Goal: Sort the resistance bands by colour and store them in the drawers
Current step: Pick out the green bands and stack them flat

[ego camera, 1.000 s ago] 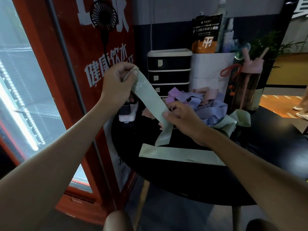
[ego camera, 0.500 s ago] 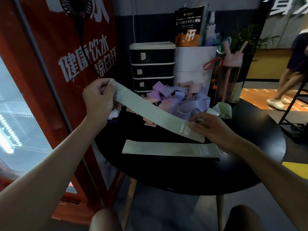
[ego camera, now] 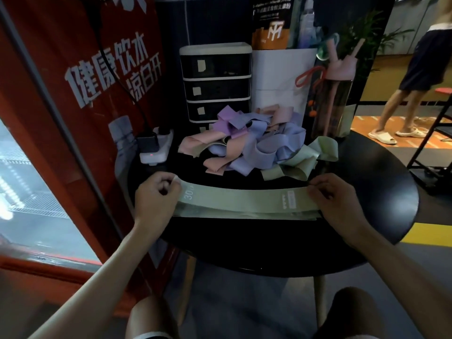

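The pale green flat elastic resistance band (ego camera: 239, 198), slanting in mid-air a moment ago, now lies atop a matching green band (ego camera: 244, 213) near the round black table's (ego camera: 244, 243) front edge. The left hand (ego camera: 156, 194) and right hand (ego camera: 335, 199) each pinch one end with curled fingers, so the green stack is growing.

1. On the red panel (ego camera: 80, 69): big white characters "健康饮水", with "凉白开" below them.
2. On the green band (ego camera: 244, 199): white "30" at its left end, followed by letters too small to read. The white print near its right end is illegible.
3. On the black-and-orange pouch (ego camera: 271, 23): a white "M"-like monogram. The characters above it are blurred.
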Demonstrator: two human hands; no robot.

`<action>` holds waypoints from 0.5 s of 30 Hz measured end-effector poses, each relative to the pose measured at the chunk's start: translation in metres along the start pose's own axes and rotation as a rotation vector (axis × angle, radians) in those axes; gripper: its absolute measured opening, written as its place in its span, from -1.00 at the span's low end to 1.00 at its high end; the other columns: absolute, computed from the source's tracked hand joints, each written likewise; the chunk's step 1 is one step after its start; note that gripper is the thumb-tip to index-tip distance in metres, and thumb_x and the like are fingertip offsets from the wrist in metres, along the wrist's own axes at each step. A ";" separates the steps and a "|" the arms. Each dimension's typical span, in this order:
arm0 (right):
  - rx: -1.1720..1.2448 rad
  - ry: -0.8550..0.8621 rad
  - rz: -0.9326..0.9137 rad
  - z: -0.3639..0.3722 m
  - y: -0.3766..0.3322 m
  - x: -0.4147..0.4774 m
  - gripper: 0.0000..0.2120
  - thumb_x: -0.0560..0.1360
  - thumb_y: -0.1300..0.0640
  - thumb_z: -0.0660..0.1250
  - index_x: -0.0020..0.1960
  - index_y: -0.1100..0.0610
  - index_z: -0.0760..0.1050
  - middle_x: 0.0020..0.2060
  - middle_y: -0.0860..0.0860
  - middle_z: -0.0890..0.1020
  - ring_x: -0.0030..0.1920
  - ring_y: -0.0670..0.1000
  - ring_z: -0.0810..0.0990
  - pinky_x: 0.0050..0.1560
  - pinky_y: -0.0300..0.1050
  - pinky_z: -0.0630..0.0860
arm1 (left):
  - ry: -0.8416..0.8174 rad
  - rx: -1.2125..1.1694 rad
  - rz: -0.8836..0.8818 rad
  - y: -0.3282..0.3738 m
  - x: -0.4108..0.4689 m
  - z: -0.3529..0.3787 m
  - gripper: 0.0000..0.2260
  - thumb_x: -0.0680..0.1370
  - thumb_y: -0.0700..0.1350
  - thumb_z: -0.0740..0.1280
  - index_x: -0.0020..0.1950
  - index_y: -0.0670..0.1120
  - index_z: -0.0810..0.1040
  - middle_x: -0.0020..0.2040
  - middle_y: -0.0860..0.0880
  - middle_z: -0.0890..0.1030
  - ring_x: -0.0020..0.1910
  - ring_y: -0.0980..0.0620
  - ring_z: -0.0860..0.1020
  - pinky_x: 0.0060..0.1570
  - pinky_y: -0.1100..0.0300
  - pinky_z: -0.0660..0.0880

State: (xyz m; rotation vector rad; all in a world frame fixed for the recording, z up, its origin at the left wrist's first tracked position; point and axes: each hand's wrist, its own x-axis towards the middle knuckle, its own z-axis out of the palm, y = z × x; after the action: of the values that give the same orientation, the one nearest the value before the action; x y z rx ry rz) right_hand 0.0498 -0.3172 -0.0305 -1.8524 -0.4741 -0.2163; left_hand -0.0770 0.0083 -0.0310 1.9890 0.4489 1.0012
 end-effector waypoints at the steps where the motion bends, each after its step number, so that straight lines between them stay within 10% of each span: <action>1: -0.013 0.006 -0.003 0.000 0.002 0.000 -0.89 0.53 0.26 0.37 -0.09 0.07 0.52 -0.27 0.06 0.62 -0.30 -0.12 0.52 -0.31 -0.35 0.41 | -0.014 0.004 0.003 -0.003 -0.002 0.001 -0.91 0.57 -0.15 0.40 -0.12 0.00 0.61 -0.38 0.00 0.51 -0.41 0.20 0.45 -0.33 0.34 0.37; 15: -0.375 -0.048 -0.023 0.002 0.004 -0.002 -0.94 0.51 0.16 0.39 -0.04 0.04 0.57 -0.12 0.00 0.53 -0.11 0.01 0.54 -0.13 -0.31 0.42 | -0.108 0.171 0.000 -0.010 -0.003 0.002 -0.87 0.51 -0.19 0.40 0.02 -0.01 0.57 -0.18 0.01 0.45 -0.21 0.16 0.43 -0.15 0.32 0.39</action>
State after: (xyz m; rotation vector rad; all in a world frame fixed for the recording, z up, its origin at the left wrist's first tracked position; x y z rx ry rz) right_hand 0.0493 -0.3165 -0.0356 -2.2228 -0.5148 -0.2921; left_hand -0.0769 0.0116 -0.0409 2.1840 0.4884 0.8748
